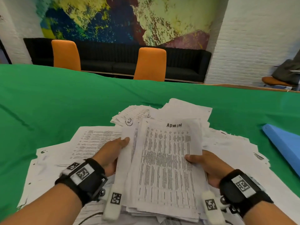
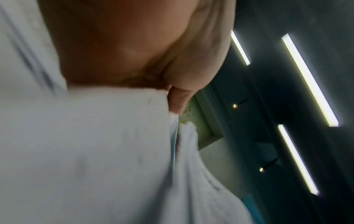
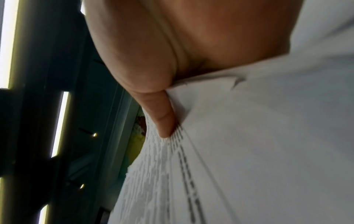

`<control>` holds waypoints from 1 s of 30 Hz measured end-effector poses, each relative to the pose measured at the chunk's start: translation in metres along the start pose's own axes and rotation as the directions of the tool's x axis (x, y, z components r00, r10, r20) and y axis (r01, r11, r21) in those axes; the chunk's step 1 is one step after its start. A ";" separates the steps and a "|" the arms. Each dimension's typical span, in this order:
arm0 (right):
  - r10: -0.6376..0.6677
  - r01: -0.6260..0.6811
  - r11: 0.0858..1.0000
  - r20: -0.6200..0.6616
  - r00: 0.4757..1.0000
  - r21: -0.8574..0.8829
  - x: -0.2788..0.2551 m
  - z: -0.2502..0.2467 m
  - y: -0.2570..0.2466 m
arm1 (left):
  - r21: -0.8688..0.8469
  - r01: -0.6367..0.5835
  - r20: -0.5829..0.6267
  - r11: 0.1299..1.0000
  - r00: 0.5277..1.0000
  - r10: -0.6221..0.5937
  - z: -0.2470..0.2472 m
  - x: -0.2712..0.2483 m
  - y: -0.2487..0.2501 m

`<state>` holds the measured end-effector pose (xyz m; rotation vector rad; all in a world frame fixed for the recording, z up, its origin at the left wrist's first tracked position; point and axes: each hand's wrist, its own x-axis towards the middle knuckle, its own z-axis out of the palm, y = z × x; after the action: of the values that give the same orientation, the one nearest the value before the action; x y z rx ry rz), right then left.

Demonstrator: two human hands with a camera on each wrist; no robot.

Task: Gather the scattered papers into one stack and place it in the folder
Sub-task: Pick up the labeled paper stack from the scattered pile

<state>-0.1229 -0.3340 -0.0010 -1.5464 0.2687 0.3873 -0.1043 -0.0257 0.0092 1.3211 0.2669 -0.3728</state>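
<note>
Two hands on one paper stack

Your left hand (image 1: 112,153) and right hand (image 1: 206,166) clamp the paper stack (image 1: 165,161) by its side edges, thumbs on top, above loose papers (image 1: 90,142) on the green tablecloth (image 1: 65,98). Your blue folder (image 1: 282,143) lies to the right.

Your head camera looks forward and down from above the paper stack (image 1: 164,159), taking in the green worktop (image 1: 65,103) beyond it and the far wall. Your left wrist camera sits very close under the left hand (image 2: 134,45), just beside the stack's left edge, facing up toward the ceiling lights (image 2: 308,78). Your right wrist camera mirrors it at the stack's right edge, tight against the right hand (image 3: 172,45). All three views share the stack.
</note>
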 end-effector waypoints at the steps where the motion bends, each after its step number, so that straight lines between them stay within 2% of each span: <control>1: 0.007 -0.006 1.000 0.024 1.000 -0.007 0.000 0.011 0.003 | -0.038 -0.007 0.027 0.999 1.000 0.008 0.002 -0.011 -0.002; 3: 0.005 -0.003 0.999 0.061 0.998 -0.040 0.001 0.031 0.008 | 0.068 -0.064 0.052 0.996 0.997 0.060 0.008 -0.026 -0.005; 6: -0.058 0.072 0.984 0.089 0.994 -0.163 0.000 0.053 0.012 | 0.208 -0.127 0.071 0.970 0.991 0.114 0.009 -0.037 -0.012; 9: -0.154 0.165 0.968 0.071 0.986 -0.191 -0.008 0.058 0.012 | 0.156 -0.110 0.094 0.982 0.991 0.096 -0.005 -0.049 -0.012; 14: -0.213 0.210 0.977 0.175 0.961 0.038 -0.022 0.060 0.009 | 0.015 -0.109 0.179 0.994 0.978 0.104 -0.017 -0.061 -0.015; 18: -0.284 0.296 0.951 0.127 0.950 -0.090 -0.015 0.046 0.001 | -0.040 -0.073 0.120 0.997 0.990 0.077 -0.023 -0.060 -0.021; 20: -0.278 0.285 0.944 0.062 0.959 -0.166 -0.014 0.021 -0.009 | -0.074 -0.034 0.075 0.997 0.996 0.039 -0.033 -0.055 -0.023; 23: -0.256 0.249 0.963 -0.058 0.965 -0.098 -0.019 -0.031 -0.020 | -0.076 0.011 -0.009 0.997 1.000 -0.011 -0.041 -0.046 -0.024; 25: -0.232 0.226 0.972 -0.099 0.968 -0.068 -0.026 -0.059 -0.023 | 0.019 0.031 -0.066 0.999 0.997 -0.029 -0.040 -0.038 -0.024; 27: -0.188 0.178 0.979 -0.097 0.977 -0.103 -0.032 -0.076 -0.020 | 0.245 0.018 -0.145 0.969 0.989 0.018 -0.034 -0.028 -0.023; 28: -0.151 0.137 0.981 -0.097 0.984 -0.138 -0.033 -0.083 -0.018 | 0.399 0.009 -0.175 0.917 0.982 0.067 -0.032 -0.021 -0.022; 30: -0.058 0.032 0.977 -0.120 0.991 -0.211 -0.034 -0.093 -0.010 | 0.673 0.002 -0.169 0.739 0.974 0.151 -0.024 -0.010 -0.016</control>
<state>-0.1429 -0.4292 0.0208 -1.7836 0.2970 0.2897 -0.1197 -0.0045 -0.0067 2.0965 0.2666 -0.2608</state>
